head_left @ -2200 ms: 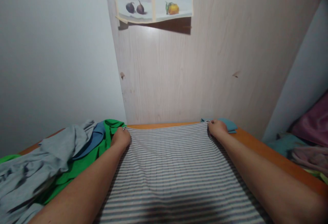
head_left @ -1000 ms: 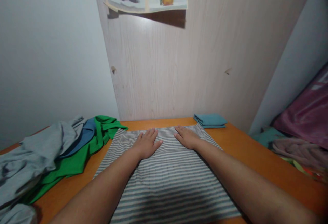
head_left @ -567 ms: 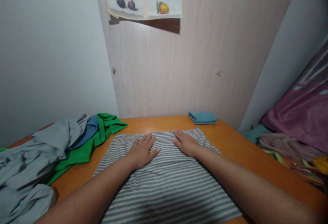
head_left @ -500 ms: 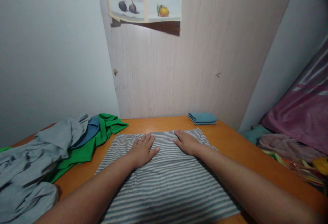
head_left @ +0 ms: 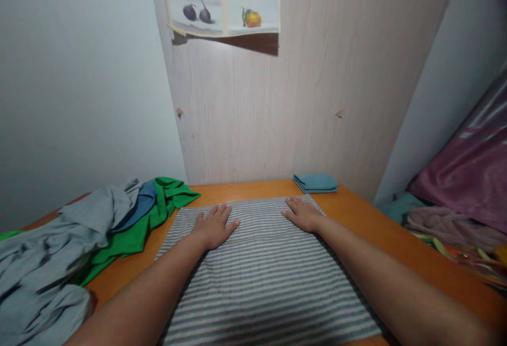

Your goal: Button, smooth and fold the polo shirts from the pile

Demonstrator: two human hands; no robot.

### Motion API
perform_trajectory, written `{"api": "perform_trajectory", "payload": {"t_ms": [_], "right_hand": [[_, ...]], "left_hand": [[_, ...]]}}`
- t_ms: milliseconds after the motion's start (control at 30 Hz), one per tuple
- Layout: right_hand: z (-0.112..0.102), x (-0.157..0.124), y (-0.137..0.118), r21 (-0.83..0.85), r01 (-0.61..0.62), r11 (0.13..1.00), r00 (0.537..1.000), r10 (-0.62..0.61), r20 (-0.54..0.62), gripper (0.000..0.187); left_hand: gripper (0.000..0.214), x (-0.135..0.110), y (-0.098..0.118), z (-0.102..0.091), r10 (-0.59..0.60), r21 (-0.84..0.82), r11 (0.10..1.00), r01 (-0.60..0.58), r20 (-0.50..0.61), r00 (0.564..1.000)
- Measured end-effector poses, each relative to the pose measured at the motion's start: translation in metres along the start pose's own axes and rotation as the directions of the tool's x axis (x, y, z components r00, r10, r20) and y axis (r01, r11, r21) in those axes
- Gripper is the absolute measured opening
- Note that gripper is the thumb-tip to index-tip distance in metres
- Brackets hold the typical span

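A grey-and-white striped cloth [head_left: 257,277] lies spread out in front of me, its far edge running almost straight across. My left hand [head_left: 216,227] rests flat on its far left part, fingers spread. Near the far right corner, my right hand [head_left: 303,214] also presses flat on the fabric with its fingers apart. Neither hand grips anything. My forearms cover parts of both side edges, and the near edge is partly cut off by the frame.
The cloth is on an orange-brown table [head_left: 348,214]. A folded blue cloth [head_left: 316,183] sits at the back right. Crumpled grey clothing [head_left: 79,230] and a green garment [head_left: 127,243] are heaped on the left. Pink fabric [head_left: 467,171] hangs at the right; a wall stands behind.
My hands have moved apart over the striped cloth, the right one outward to the far right corner, the left one slightly left. The cloth looks smoother and flatter.
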State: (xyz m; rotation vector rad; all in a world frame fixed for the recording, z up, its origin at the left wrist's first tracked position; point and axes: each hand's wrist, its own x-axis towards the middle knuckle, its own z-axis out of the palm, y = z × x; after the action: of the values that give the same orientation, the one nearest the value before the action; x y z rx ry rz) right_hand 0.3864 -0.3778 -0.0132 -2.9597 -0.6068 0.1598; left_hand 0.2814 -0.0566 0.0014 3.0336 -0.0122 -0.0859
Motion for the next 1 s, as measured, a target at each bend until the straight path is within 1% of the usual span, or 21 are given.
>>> {"api": "perform_trajectory", "payload": {"t_ms": [100,233,333,400,467,533,600,667,700,733,800,900,1000], "right_hand": [[-0.004,0.002,0.002,0.011,0.021,1.000,1.000,-0.022,0.006,0.088],[-0.006,-0.006,0.015,0.027,0.069,0.997,0.997,-0.069,-0.027,0.088],[-0.002,-0.015,0.030,0.055,0.036,0.998,0.996,-0.032,-0.083,0.082],[0.000,-0.020,0.038,0.113,0.016,0.994,0.991,-0.001,-0.132,0.077],[-0.003,-0.024,0.045,0.164,0.000,0.986,0.984,0.029,-0.173,0.072],[-0.011,-0.030,0.050,0.187,-0.031,0.982,0.976,0.071,-0.207,0.070],[-0.020,-0.040,0.051,0.193,-0.060,0.979,0.967,0.106,-0.233,0.071],[-0.027,-0.054,0.047,0.196,-0.066,0.978,0.963,0.114,-0.243,0.070],[-0.028,-0.063,0.043,0.195,-0.055,0.979,0.965,0.103,-0.242,0.069],[-0.028,-0.071,0.038,0.191,-0.036,0.981,0.967,0.082,-0.239,0.068],[-0.022,-0.088,0.027,0.170,0.006,0.985,0.972,0.034,-0.233,0.068],[-0.004,-0.109,0.013,0.084,0.035,0.996,0.977,-0.017,-0.211,0.075],[0.013,-0.120,0.012,-0.004,0.014,1.000,0.988,-0.014,-0.155,0.081]], "left_hand": [[0.085,-0.001,0.001,-0.001,0.003,0.007,1.000,-0.003,-0.004,1.000],[0.084,-0.002,0.000,0.001,0.001,0.004,1.000,-0.001,-0.019,1.000],[0.083,-0.001,-0.002,0.004,0.012,-0.004,1.000,-0.012,-0.034,0.999],[0.082,0.001,-0.002,0.004,0.026,-0.012,1.000,-0.027,-0.053,0.998],[0.078,0.001,-0.004,0.004,0.041,-0.027,0.999,-0.043,-0.079,0.996],[0.070,-0.001,-0.007,0.001,0.068,-0.049,0.996,-0.075,-0.134,0.989],[0.058,-0.008,-0.013,-0.003,0.106,-0.070,0.990,-0.124,-0.218,0.970],[0.050,-0.020,-0.020,-0.006,0.138,-0.083,0.982,-0.169,-0.298,0.945],[0.050,-0.028,-0.023,-0.008,0.142,-0.091,0.979,-0.181,-0.326,0.935],[0.051,-0.037,-0.025,-0.009,0.139,-0.100,0.978,-0.183,-0.342,0.929],[0.055,-0.059,-0.026,-0.009,0.122,-0.114,0.979,-0.170,-0.341,0.932],[0.061,-0.092,-0.023,-0.004,0.112,-0.089,0.986,-0.139,-0.259,0.959],[0.071,-0.114,-0.023,0.005,0.088,-0.045,0.995,-0.094,-0.128,0.988]]}}
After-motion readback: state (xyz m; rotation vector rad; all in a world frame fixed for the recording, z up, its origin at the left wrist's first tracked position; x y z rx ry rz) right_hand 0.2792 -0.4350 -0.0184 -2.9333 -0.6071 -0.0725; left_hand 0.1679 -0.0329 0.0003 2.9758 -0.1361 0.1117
